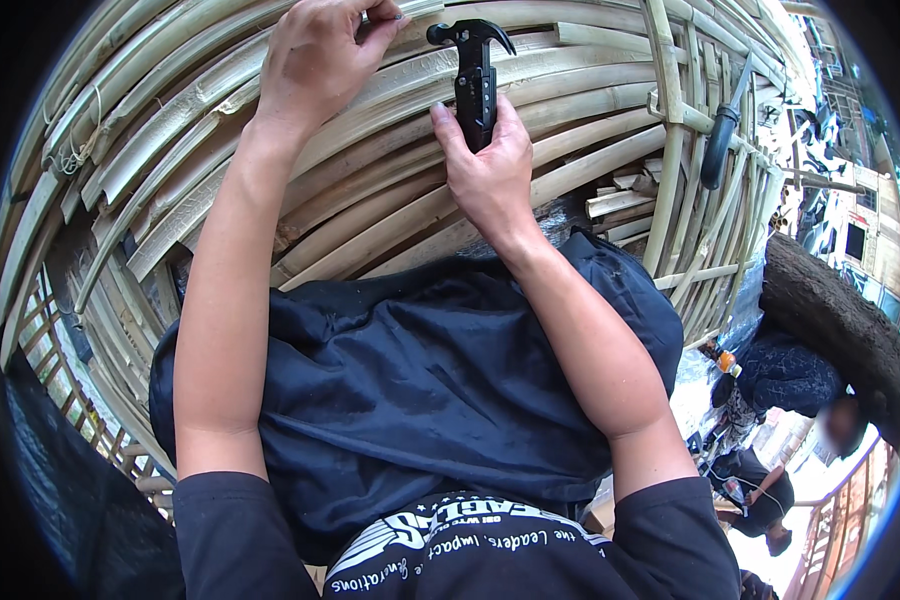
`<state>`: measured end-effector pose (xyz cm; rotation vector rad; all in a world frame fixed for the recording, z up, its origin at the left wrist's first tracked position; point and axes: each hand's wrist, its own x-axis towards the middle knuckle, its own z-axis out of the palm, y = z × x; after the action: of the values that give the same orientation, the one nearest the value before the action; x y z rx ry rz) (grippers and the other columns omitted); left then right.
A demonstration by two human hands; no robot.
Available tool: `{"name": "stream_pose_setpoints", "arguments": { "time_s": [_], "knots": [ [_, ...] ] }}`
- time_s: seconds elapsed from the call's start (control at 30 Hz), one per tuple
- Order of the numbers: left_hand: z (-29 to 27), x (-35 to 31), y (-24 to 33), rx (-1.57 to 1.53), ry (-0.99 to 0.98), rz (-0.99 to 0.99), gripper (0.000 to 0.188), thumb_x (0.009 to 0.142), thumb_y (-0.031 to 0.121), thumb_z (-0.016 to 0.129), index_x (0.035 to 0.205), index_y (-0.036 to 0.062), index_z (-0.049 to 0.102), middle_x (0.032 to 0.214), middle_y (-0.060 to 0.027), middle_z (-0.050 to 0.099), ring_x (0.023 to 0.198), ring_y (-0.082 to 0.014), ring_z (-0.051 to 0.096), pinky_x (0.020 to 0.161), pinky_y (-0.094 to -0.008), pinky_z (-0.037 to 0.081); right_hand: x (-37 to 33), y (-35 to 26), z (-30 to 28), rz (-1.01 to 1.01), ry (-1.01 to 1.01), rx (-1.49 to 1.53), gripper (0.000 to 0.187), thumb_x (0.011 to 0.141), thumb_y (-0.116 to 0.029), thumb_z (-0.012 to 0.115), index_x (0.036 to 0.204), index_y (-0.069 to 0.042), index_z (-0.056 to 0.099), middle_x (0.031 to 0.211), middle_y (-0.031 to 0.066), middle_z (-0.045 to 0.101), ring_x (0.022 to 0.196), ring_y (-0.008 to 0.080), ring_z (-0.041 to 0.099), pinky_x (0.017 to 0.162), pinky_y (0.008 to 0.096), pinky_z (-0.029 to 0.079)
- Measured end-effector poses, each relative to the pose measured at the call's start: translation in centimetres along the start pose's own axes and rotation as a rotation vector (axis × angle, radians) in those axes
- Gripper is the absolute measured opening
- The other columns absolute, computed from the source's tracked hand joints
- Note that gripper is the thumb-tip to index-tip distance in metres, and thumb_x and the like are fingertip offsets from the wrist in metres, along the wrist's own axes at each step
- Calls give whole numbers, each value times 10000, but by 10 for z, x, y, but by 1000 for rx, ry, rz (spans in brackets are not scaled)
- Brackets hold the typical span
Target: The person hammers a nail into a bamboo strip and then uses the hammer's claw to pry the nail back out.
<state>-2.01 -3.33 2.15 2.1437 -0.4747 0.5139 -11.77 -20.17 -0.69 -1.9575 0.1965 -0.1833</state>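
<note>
My right hand (492,178) grips the handle of a small black claw hammer (475,88) that looks like a multi-tool. The hammer stands head away from me, with its round face to the left and its claw curving to the right. My left hand (320,62) is at the far edge of the view, over the split bamboo strips (390,120). Its fingers are curled and pinched together. A tiny dark tip shows at the fingertips, too small to name. Bamboo strips run side by side beneath both hands.
A screwdriver (718,145) with a dark handle is stuck among the bamboo lattice at right. Dark cloth (410,370) covers my lap. Beyond, at right, lie a thick log (838,320), people (790,375) in dark clothes and a bottle (729,364) with an orange cap.
</note>
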Motion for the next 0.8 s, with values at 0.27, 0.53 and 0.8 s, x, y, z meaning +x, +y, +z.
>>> {"name": "stream_pose_setpoints", "arguments": {
  "time_s": [0.27,0.53,0.8],
  "knots": [
    [0,0,2,-22,7,-13,154,827,17,767,765,-37,637,752,-130,643,661,-226,659,588,-346,507,0,0,-1,-6,-6,-12,271,902,-224,781,902,-4,623,649,30,619,586,97,547,576,305,478],
    [1,0,-1,23,-11,-22,162,840,29,777,752,-19,651,755,-106,655,659,-188,650,573,-320,518,-1,-2,1,-19,5,6,271,901,-225,782,903,-3,625,662,40,641,593,100,563,585,306,487],
    [0,0,2,25,-21,-10,161,831,25,778,747,-18,648,756,-106,656,659,-188,649,570,-326,515,0,1,0,-20,-1,-13,284,899,-229,782,883,-3,611,641,40,615,577,108,544,569,313,473]
  ]
}}
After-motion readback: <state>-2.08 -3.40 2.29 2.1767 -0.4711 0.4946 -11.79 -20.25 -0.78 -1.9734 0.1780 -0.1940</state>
